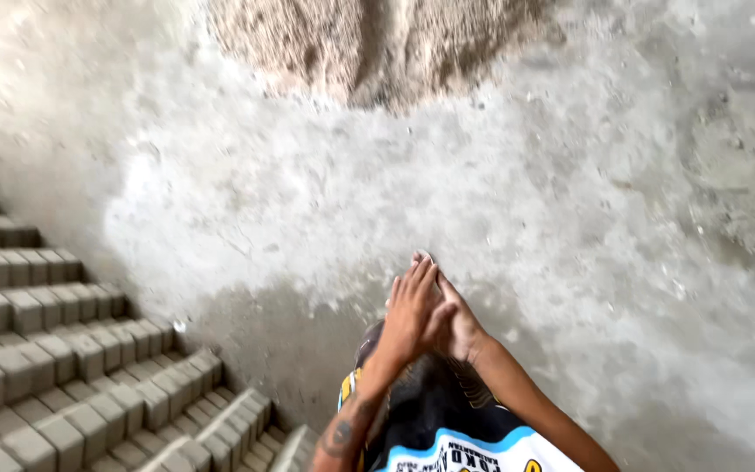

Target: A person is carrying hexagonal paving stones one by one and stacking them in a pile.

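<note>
No packages, labels, signs or screens show anywhere on the concrete floor (500, 201). The only printed matter is on the person's shirt (447, 433) at the bottom edge of the view: a white band with dark lettering under a light blue stripe, plus yellow patches on black cloth.
</note>
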